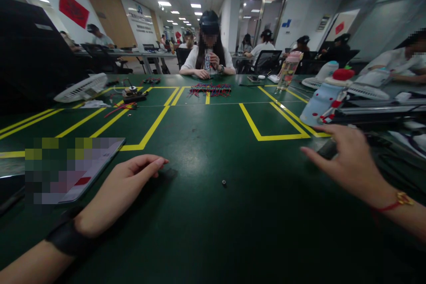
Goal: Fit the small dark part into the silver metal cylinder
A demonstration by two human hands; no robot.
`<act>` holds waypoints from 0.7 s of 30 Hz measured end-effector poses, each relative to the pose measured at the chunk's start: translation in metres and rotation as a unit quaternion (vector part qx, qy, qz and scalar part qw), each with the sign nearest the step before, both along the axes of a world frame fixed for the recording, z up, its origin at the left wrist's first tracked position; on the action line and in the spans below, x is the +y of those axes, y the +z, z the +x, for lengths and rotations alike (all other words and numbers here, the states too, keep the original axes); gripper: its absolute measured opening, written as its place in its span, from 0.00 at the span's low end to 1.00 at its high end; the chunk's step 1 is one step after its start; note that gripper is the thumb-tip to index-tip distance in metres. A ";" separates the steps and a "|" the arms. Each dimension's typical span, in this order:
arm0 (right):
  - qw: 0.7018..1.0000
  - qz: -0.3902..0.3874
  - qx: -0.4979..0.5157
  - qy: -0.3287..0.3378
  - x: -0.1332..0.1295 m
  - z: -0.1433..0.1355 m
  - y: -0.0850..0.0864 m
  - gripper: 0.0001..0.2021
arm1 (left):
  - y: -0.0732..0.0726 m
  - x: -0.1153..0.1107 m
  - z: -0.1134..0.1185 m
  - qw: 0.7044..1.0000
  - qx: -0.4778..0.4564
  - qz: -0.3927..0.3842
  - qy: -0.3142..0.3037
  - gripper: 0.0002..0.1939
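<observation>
My left hand (131, 182) hangs low over the green tabletop (199, 226), thumb pressed against the curled fingers. Whatever the fingertips may hold is too small or hidden to make out. My right hand (349, 159) is open, thumb and index finger spread apart, with nothing visible between them. Beneath its palm, partly covered, lies a dark object (329, 148) whose kind I cannot tell. Between the two hands, a tiny dark cylindrical piece with a pale ring on its end (224, 183) rests on the table.
A tablet-like slab (100, 168) lies left. White fans (81, 88), wired parts (133, 93) and a bundle of coloured wires (210, 90) are farther back. A blue bottle (321, 102) and a clear bottle (289, 71) stand right. A co-worker (208, 60) sits opposite.
</observation>
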State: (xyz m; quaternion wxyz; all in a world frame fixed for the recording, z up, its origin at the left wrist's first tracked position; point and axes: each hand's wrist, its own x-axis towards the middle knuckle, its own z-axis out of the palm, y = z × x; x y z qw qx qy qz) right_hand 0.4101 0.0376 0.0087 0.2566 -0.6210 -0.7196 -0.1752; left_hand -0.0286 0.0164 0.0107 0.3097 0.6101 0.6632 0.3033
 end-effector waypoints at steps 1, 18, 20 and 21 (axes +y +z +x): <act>0.994 -0.054 0.011 0.091 -0.004 -0.025 0.000 0.25 | 0.002 -0.001 0.002 1.000 0.001 -0.004 0.001 0.19; 0.995 -0.094 0.038 0.012 0.012 0.002 0.029 0.13 | 0.017 -0.005 0.014 0.998 0.051 -0.027 -0.009 0.18; 0.991 -0.110 -0.003 -0.069 0.014 0.037 0.034 0.14 | 0.017 -0.005 0.015 0.998 0.055 -0.029 -0.009 0.18; 0.986 -0.132 -0.008 -0.099 0.014 0.050 0.036 0.14 | 0.016 -0.005 0.014 0.998 0.059 -0.031 -0.010 0.18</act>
